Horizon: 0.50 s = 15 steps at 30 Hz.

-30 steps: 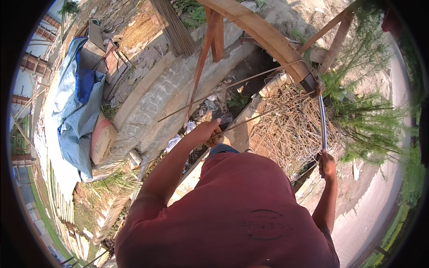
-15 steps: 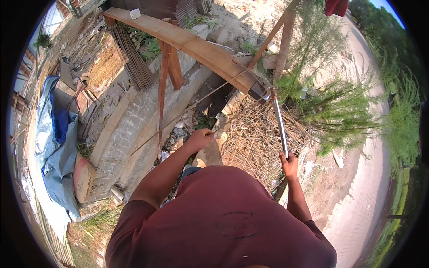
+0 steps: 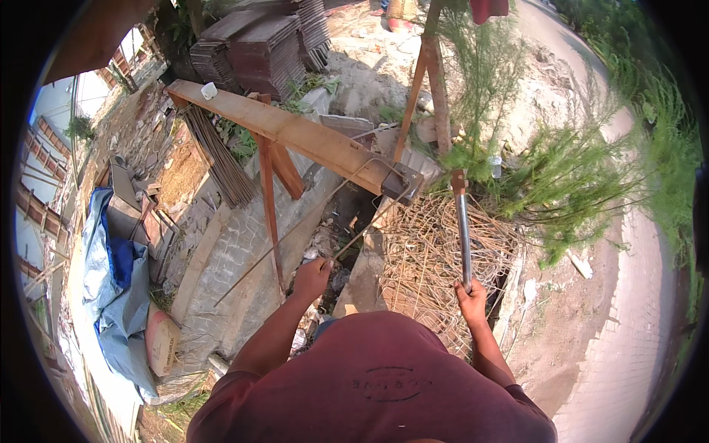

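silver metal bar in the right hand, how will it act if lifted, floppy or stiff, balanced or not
The silver metal bar is probably stiff: its shaft runs straight out from the right hand. It may feel heavy at the far end, where a wider brown head sits away from the grip. Its shiny surface could be somewhat slippery.

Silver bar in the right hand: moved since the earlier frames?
Yes, to the right: the silver bar now has its far end farther from the near end of the wooden beam.
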Each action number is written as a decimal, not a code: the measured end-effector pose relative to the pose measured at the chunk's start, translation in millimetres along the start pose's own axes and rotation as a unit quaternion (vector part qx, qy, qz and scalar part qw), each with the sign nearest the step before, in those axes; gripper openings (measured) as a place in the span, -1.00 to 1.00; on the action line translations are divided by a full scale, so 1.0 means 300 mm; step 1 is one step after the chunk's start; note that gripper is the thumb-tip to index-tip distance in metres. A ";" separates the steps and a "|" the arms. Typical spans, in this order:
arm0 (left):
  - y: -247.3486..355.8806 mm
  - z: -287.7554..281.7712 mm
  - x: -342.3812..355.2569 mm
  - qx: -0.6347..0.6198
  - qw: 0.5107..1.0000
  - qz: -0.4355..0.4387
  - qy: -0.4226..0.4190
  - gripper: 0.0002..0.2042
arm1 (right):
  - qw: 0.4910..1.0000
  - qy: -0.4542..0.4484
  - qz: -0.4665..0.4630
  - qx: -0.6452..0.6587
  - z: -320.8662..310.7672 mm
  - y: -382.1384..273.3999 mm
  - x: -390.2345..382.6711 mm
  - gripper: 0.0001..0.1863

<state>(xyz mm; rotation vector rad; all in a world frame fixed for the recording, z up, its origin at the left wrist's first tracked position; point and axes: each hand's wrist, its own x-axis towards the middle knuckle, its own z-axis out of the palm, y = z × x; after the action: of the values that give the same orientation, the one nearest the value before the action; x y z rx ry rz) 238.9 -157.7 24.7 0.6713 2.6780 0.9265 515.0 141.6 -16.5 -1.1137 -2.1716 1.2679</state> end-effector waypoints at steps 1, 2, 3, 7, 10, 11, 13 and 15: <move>0.010 -0.017 0.001 0.019 1.000 0.008 0.005 -0.75 | 1.000 -0.006 -0.020 0.017 0.006 0.000 0.014 -0.78; 0.020 -0.036 0.001 0.039 0.999 0.016 0.011 -0.76 | 0.999 -0.011 -0.041 0.034 0.014 0.000 0.030 -0.80; 0.033 -0.049 -0.002 0.059 0.998 0.015 0.008 -0.76 | 0.996 -0.004 -0.079 0.038 0.025 -0.002 0.049 -0.85; 0.122 -0.105 -0.023 0.064 0.998 -0.018 0.000 -0.75 | 0.997 -0.049 -0.040 0.053 0.059 0.015 0.092 -0.95; 0.101 -0.044 -0.072 -0.022 0.999 -0.013 0.022 -0.75 | 0.993 -0.075 -0.027 0.085 0.102 0.042 0.125 -0.95; 0.058 -0.013 -0.085 -0.052 0.998 0.001 0.040 -0.75 | 0.992 -0.079 -0.021 0.094 0.114 0.018 0.133 -0.95; -0.021 0.021 -0.087 -0.141 0.984 0.027 0.102 -0.71 | 0.984 -0.091 -0.043 0.148 0.179 0.046 0.178 -0.97; -0.025 -0.007 -0.090 -0.174 0.979 0.016 0.102 -0.68 | 0.981 -0.085 -0.050 0.168 0.202 0.027 0.166 -0.97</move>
<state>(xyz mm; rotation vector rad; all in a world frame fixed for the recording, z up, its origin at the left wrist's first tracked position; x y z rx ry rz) 259.0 -177.3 23.3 0.5670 2.5772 1.4994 448.2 150.3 -57.6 -0.7759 -1.9973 1.6595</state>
